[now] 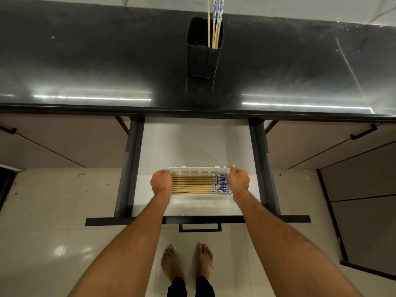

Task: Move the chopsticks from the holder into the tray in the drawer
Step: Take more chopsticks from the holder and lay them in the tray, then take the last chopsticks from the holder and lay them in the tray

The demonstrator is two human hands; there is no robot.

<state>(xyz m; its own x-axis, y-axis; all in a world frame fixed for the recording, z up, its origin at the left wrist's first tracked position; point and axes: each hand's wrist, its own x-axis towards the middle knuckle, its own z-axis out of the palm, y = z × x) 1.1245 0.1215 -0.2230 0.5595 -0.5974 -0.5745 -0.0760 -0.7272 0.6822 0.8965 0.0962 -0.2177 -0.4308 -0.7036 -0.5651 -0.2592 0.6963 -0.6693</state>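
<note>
The left hand grips the left end of the white tray in the open drawer. Chopsticks lie side by side in it. The right hand grips the right end. On the counter, the black holder keeps a few upright chopsticks.

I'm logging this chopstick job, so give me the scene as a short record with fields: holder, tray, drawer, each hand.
holder: black holder upright on the dark counter, a few chopsticks standing in it
tray: white tray in the drawer, a row of chopsticks lying flat inside
drawer: drawer pulled open
left hand: left hand at the tray's left end
right hand: right hand at its right end
</note>
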